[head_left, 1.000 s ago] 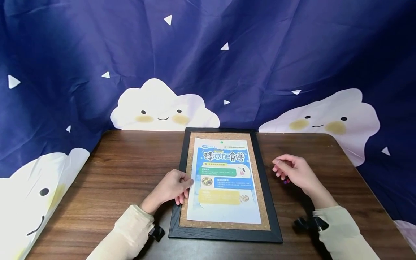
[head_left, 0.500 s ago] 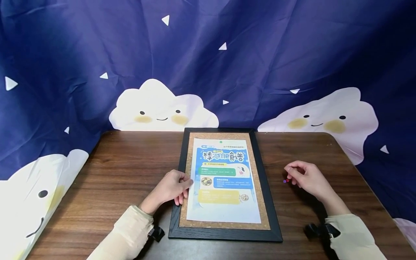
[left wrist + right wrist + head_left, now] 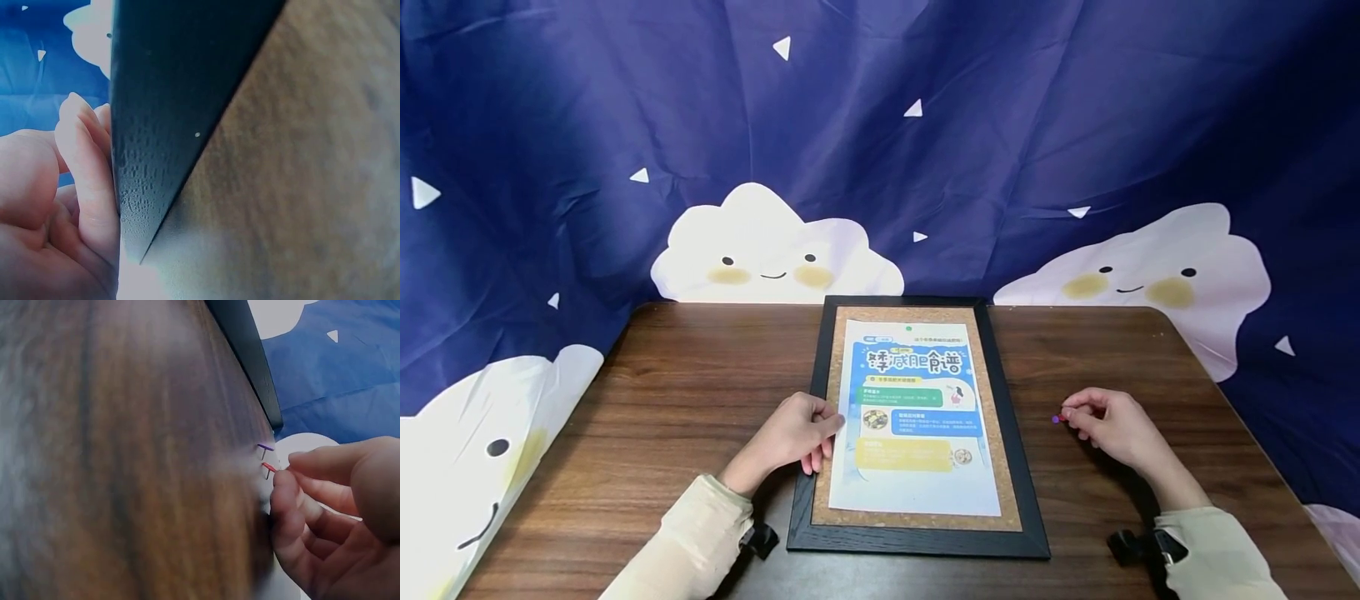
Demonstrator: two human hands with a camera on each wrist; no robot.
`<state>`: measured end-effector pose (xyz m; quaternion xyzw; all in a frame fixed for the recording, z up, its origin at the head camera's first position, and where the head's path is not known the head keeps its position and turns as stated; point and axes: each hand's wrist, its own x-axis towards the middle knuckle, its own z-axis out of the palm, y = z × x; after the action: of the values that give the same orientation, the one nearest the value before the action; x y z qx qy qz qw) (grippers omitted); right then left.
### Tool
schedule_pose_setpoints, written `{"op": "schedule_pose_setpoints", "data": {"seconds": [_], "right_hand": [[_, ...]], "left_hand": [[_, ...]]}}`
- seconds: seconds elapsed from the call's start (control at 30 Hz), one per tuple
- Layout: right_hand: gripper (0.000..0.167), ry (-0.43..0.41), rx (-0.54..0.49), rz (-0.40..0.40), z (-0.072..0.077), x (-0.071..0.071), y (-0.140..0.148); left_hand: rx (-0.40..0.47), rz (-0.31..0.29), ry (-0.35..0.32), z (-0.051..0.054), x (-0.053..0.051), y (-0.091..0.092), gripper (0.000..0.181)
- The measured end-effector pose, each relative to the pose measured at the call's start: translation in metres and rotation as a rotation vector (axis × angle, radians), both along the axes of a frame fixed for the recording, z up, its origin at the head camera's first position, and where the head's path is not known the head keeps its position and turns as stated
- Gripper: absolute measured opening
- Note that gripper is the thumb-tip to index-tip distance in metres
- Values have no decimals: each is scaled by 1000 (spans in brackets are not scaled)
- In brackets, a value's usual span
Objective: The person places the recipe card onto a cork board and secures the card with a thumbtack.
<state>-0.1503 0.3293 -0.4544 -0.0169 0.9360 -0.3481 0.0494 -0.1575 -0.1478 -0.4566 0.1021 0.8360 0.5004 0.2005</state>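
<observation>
A corkboard with a black frame [image 3: 1032,500] lies on the table, with a printed poster [image 3: 917,492] on it. A green thumbtack [image 3: 908,328] sits at the poster's top edge. My left hand [image 3: 793,432] rests on the frame's left side, its thumb reaching the poster's left edge; the left wrist view shows the fingers [image 3: 94,169] against the frame. At right, my right hand [image 3: 1112,425] has thumb and forefinger close together beside a red thumbtack [image 3: 269,467]. A purple thumbtack [image 3: 265,447] lies just beyond. Whether the fingertips pinch a tack is too small to tell.
The dark wooden table [image 3: 685,383] extends on both sides of the board. Behind it hangs a blue cloth [image 3: 880,125] with white clouds and triangles. The board's far edge lies near the table's back edge.
My right hand has moved right and slightly nearer, away from the board, and its fingertips have come down beside the tacks. My left hand has stayed on the frame.
</observation>
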Motion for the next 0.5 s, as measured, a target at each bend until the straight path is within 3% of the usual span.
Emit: {"op": "schedule_pose_setpoints", "data": {"seconds": [0.5], "right_hand": [[13,-12,138,-7,0,-3,-3]], "left_hand": [[6,1,2,-1,-1,0,19]]}}
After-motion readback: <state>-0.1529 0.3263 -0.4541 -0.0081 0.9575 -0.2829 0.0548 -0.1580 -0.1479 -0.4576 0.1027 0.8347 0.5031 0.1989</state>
